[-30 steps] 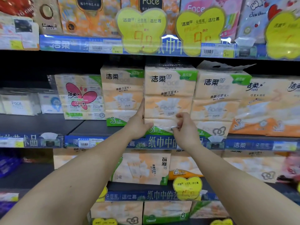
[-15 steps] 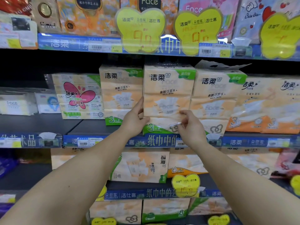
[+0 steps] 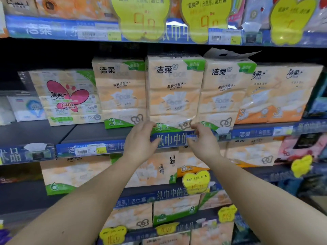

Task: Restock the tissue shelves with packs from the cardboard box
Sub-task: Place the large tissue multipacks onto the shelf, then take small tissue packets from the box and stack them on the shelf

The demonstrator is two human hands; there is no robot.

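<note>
A peach and green three-layer tissue pack (image 3: 174, 92) stands upright in the middle of the centre shelf (image 3: 99, 133), between two identical packs (image 3: 120, 92) (image 3: 223, 94). My left hand (image 3: 141, 140) is at its lower left corner, loosely curled fingertips touching the bottom edge. At the lower right corner my right hand (image 3: 203, 140) has its fingers loosely curled against the pack's bottom edge and the shelf's blue strip. Neither hand closes round the pack. No cardboard box is in view.
A shorter pack with a pink butterfly (image 3: 67, 98) sits left of the row, orange-bottomed packs (image 3: 276, 96) to the right. Bare dark shelf lies at the left (image 3: 35, 131). Yellow price tags (image 3: 141, 16) hang from the upper shelf. Lower shelves hold larger packs (image 3: 76, 172).
Both hands slid down from the pack's sides to its bottom edge. My right hand no longer pinches the wrapper. The pack stands straight in the row.
</note>
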